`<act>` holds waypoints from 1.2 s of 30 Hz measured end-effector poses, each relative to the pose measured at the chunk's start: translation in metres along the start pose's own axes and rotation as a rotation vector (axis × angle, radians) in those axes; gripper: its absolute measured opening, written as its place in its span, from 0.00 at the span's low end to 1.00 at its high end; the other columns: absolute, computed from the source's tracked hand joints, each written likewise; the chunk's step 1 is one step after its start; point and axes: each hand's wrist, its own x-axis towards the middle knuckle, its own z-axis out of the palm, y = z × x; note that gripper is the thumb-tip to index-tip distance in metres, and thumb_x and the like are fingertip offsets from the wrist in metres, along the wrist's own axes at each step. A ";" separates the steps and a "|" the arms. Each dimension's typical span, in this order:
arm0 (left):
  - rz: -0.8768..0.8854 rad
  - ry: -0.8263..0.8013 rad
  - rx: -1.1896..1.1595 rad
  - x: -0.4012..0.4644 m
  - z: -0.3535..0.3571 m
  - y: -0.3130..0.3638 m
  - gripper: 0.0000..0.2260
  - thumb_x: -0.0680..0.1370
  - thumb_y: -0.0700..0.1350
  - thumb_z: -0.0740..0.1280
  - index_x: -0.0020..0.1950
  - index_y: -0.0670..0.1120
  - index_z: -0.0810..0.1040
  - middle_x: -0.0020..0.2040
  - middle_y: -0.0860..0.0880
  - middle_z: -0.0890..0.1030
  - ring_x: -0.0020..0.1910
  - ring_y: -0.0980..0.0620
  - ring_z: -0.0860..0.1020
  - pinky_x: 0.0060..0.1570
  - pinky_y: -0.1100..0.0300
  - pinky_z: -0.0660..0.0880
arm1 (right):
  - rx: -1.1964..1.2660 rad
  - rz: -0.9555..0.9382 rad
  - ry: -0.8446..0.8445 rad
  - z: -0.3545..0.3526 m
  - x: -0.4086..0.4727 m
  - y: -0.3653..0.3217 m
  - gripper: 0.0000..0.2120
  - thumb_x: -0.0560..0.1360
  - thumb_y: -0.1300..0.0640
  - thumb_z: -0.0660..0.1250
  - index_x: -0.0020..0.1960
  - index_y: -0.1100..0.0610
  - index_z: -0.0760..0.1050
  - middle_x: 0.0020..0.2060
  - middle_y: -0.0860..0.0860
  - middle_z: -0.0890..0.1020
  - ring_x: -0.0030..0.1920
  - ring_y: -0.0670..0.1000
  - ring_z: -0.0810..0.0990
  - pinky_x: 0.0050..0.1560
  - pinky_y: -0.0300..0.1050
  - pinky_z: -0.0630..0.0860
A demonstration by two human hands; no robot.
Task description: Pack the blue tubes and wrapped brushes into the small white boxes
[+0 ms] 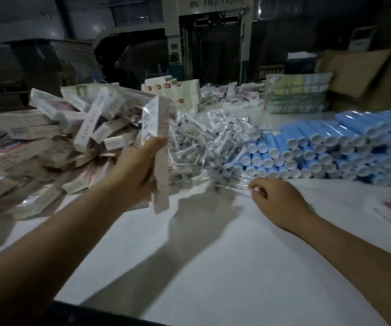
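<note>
- Held upright at centre-left: one small white box (pixel 158 128), long and narrow, gripped along its lower half by the left hand (pixel 140 170), thumb on the near face and fingers curled behind.
- Looks like thin printed card, so judged light and easy to crush; best held by the long edges, not squeezed across the broad faces.
- At centre-right, low over the white table (pixel 189 267): the right hand (pixel 276 198), fingers curled at the near edge of the wrapped brushes (pixel 203 147). Seems to pinch one clear wrapper by its end, though blur leaves that uncertain.
- Brushes heaped in a loose mound mid-table, just right of the held box. Wrappers clear and glossy, so judged slippery and crinkly; a stiff handle inside likely gives the firmer place to pinch, near one end, to slide a single piece free of the tangle.
- Far right: blue tubes (pixel 330 147) stacked on their sides in rows, white caps facing near. Judged smooth, round and prone to rolling; better taken around the body from the top row than drawn from below, which could bring the stack down.
- Far left: a jumbled pile of boxes (pixel 72 128) of the same kind, touching and overlapping.
- Beyond the table, dim machinery and cardboard.
</note>
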 end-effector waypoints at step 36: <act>0.900 -0.101 1.442 0.002 0.130 -0.085 0.32 0.74 0.64 0.62 0.72 0.54 0.55 0.65 0.53 0.68 0.62 0.50 0.68 0.56 0.55 0.64 | 0.820 0.475 -0.033 -0.050 0.000 0.033 0.14 0.71 0.68 0.60 0.41 0.56 0.82 0.37 0.50 0.84 0.41 0.48 0.81 0.36 0.42 0.73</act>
